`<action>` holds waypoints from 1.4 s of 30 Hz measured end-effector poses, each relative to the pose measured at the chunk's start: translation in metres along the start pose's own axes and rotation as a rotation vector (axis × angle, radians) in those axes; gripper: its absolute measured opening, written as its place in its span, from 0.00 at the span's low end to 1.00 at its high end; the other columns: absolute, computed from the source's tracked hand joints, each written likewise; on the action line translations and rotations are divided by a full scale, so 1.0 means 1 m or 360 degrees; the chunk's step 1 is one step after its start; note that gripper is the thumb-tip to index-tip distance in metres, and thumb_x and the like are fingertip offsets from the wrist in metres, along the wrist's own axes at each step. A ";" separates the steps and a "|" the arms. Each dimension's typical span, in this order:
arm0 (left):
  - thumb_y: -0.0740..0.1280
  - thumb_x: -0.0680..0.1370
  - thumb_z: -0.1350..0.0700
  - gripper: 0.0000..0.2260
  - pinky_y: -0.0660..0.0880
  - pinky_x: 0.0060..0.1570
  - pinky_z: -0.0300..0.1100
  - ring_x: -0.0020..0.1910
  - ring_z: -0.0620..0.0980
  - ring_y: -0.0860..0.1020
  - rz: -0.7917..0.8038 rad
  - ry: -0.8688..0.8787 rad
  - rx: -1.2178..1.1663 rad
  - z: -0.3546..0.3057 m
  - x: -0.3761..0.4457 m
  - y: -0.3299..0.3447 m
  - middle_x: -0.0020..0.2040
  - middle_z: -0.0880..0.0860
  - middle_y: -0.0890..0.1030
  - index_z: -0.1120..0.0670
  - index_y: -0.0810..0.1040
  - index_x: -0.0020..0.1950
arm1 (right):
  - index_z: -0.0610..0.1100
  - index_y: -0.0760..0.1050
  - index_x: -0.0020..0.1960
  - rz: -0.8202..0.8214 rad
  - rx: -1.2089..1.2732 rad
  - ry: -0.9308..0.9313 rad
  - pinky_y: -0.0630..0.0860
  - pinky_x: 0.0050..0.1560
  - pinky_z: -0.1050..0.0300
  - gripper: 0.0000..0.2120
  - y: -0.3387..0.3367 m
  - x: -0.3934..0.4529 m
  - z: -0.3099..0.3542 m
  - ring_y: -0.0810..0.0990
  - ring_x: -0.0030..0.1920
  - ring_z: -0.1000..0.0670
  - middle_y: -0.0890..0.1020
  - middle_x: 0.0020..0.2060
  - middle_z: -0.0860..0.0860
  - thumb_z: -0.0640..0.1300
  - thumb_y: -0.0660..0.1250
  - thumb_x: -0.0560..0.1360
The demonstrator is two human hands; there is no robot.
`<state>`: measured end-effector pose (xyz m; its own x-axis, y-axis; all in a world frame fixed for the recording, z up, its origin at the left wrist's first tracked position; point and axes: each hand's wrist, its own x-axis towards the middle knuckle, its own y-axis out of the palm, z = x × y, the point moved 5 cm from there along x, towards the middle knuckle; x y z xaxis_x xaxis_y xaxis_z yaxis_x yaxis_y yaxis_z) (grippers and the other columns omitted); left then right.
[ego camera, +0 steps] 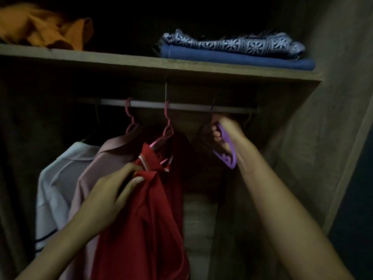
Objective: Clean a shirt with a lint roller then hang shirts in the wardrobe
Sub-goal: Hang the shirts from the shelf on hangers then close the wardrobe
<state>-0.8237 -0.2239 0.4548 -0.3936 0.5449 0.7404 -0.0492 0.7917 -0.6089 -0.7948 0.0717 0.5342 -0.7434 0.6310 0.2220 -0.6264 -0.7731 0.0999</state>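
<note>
I face a dim wooden cupboard: its shelf (161,65) runs overhead, its side panel (323,118) stands right, and darkness fills the far recess.

My left hand (113,190) pinches the collar of the shirt (145,219) on the middle hanger (166,128), at six o'clock below the rail (181,106). My right hand (224,134), at three o'clock, grips another hanger (227,158). Two shirts (80,178) hang at nine o'clock. Folded cloths (232,51) lie on the shelf (141,65) above.

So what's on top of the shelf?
On the shelf lie a crumpled orange cloth and a patterned cloth folded on a blue one. Behind them it's too dark to see.
</note>
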 end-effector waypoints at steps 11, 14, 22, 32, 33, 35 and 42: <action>0.63 0.80 0.55 0.09 0.65 0.41 0.24 0.39 0.32 0.74 -0.0077 0.0003 0.0036 -0.013 -0.028 -0.036 0.39 0.35 0.75 0.42 0.67 0.46 | 0.45 0.83 0.38 0.0440 -0.0672 -0.0454 0.67 0.24 0.64 0.11 0.037 -0.081 -0.004 0.70 0.23 0.56 0.73 0.22 0.50 0.51 0.70 0.74; 0.62 0.79 0.52 0.02 0.67 0.40 0.29 0.40 0.41 0.75 -0.0084 -0.0097 -0.0012 -0.005 -0.034 -0.041 0.38 0.45 0.76 0.48 0.71 0.47 | 0.46 0.81 0.33 0.0375 -0.0795 -0.0582 0.71 0.41 0.58 0.13 0.036 -0.094 0.003 0.77 0.34 0.53 0.80 0.30 0.46 0.53 0.71 0.72; 0.60 0.81 0.51 0.06 0.75 0.49 0.50 0.44 0.46 0.78 -0.0085 -0.0430 -0.0243 0.011 -0.055 -0.048 0.43 0.49 0.79 0.52 0.73 0.50 | 0.47 0.65 0.33 0.0084 0.0372 -0.0067 0.51 0.20 0.70 0.17 0.037 -0.150 -0.026 0.57 0.15 0.56 0.65 0.18 0.52 0.48 0.57 0.80; 0.62 0.80 0.52 0.04 0.74 0.48 0.43 0.45 0.41 0.78 0.0041 -0.0202 -0.0462 -0.033 -0.074 -0.073 0.43 0.45 0.79 0.48 0.75 0.51 | 0.45 0.63 0.35 -0.0750 0.1070 -0.0334 0.56 0.19 0.67 0.16 0.068 -0.208 -0.066 0.64 0.18 0.57 0.66 0.19 0.55 0.44 0.55 0.82; 0.62 0.80 0.51 0.04 0.73 0.48 0.42 0.45 0.40 0.78 0.0028 -0.0194 -0.0486 -0.036 -0.075 -0.078 0.44 0.45 0.80 0.48 0.76 0.51 | 0.45 0.63 0.35 -0.0779 0.0986 -0.0363 0.58 0.20 0.66 0.16 0.071 -0.210 -0.075 0.65 0.19 0.57 0.67 0.20 0.56 0.44 0.55 0.82; 0.62 0.80 0.53 0.05 0.73 0.49 0.38 0.46 0.39 0.78 -0.0025 -0.0187 -0.0559 -0.037 -0.076 -0.090 0.46 0.47 0.80 0.49 0.76 0.52 | 0.46 0.65 0.35 -0.0817 0.0747 -0.0416 0.63 0.23 0.62 0.17 0.075 -0.215 -0.091 0.68 0.21 0.56 0.70 0.21 0.56 0.44 0.56 0.82; 0.62 0.80 0.58 0.08 0.71 0.43 0.32 0.43 0.36 0.77 -0.0336 -0.0221 -0.0586 -0.022 -0.083 -0.134 0.43 0.41 0.80 0.45 0.75 0.49 | 0.45 0.71 0.35 -0.0799 -0.0339 -0.0712 0.73 0.32 0.47 0.20 0.064 -0.219 -0.120 0.77 0.27 0.44 0.78 0.26 0.43 0.59 0.53 0.75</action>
<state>-0.7645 -0.3697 0.4813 -0.5308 0.3381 0.7771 0.1784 0.9410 -0.2876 -0.7001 -0.1077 0.3755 -0.2136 0.7856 0.5807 -0.9346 -0.3374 0.1127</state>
